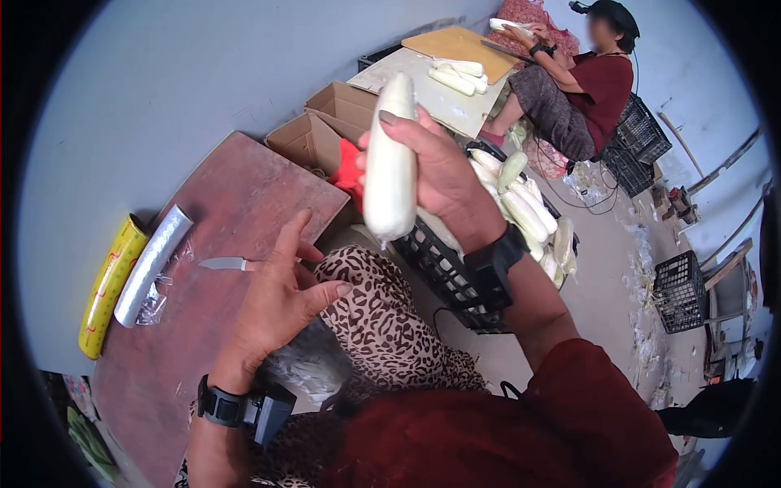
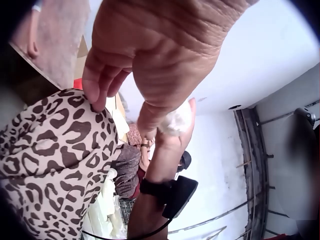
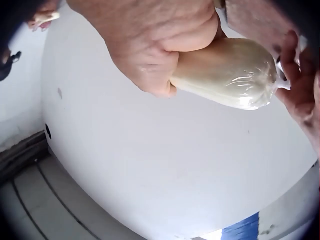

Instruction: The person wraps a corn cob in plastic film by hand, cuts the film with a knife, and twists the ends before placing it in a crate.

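My right hand (image 1: 447, 175) grips a long, smooth white vegetable (image 1: 390, 179) and holds it up in front of me. Clear film wraps it tightly, and in the right wrist view the film gathers into a short twisted tail (image 3: 282, 83) at one end. My left hand (image 1: 281, 293) is raised over the edge of the table with thumb and fingers apart, holding nothing. From the right wrist, the left fingers (image 3: 290, 60) appear close beside the film's tail. A small knife (image 1: 228, 263) lies on the reddish table (image 1: 244, 179), partly behind the left hand.
A roll of clear film (image 1: 154, 264) and a yellow roll (image 1: 114, 285) lie at the table's left. More pale vegetables fill a black crate (image 1: 439, 268) at my right. Cardboard boxes (image 1: 305, 142) stand beyond the table. Another person (image 1: 586, 98) sits by a board (image 1: 460, 49) at the back.
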Demonstrator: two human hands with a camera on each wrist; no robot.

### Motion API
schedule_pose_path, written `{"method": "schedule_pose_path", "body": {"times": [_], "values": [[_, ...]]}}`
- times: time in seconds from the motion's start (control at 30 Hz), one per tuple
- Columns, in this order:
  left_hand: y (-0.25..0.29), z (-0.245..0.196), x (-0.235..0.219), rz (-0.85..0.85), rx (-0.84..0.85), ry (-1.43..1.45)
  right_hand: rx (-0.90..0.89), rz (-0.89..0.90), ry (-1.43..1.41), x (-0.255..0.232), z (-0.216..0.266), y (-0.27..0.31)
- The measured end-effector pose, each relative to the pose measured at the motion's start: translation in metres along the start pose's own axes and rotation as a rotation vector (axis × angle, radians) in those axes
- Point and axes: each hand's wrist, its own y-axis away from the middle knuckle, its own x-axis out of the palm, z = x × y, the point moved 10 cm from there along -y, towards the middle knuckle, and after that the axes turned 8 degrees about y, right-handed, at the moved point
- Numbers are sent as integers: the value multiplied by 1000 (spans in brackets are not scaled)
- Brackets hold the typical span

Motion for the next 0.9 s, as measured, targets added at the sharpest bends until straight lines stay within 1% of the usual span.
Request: {"method": "schedule_pose_path", "body": {"times": [0.03, 0.07, 0.1, 0.13, 0.17, 0.2, 0.23, 0.3, 0.4, 0.43, 0.57, 0.6, 0.67, 0.7, 0.8, 0.9], "values": [[1, -2, -5, 24, -2, -68, -34, -33, 165, -22, 12, 10], [3, -4, -8, 46, -3, -135, -7, -93, 372, -45, 21, 22], [7, -6, -13, 14, -1, -161, 18, -155, 579, -70, 27, 33], [10, -4, -16, 27, -12, -204, 19, -229, 829, -99, 32, 42], [12, -1, -19, 42, -23, -248, 27, -256, 1080, -125, 35, 55], [14, 0, -21, 57, -33, -292, 48, -265, 1265, -132, 43, 69], [16, 0, -21, 78, -60, -311, -42, -228, 1402, -166, 37, 80], [17, 0, -18, 123, -112, -351, 139, -231, 1518, -199, 27, 108], [17, -5, -12, 159, -43, -377, 360, -233, 1642, -234, 6, 144], [17, -4, -11, 169, -54, -379, 426, -235, 1674, -246, -3, 155], [16, -3, -7, 194, -117, -377, 429, -205, 1922, -278, -40, 189], [16, -2, -6, 198, -138, -374, 465, -228, 1961, -279, -44, 194], [17, -3, -6, 202, -109, -393, 539, -277, 2040, -276, -48, 199], [17, -4, -7, 199, -92, -403, 516, -292, 2042, -279, -49, 200], [19, -10, -7, 184, -28, -439, 530, -308, 2066, -277, -48, 199], [24, -12, -12, 198, -90, -478, 571, -319, 2049, -283, -49, 198]]}}
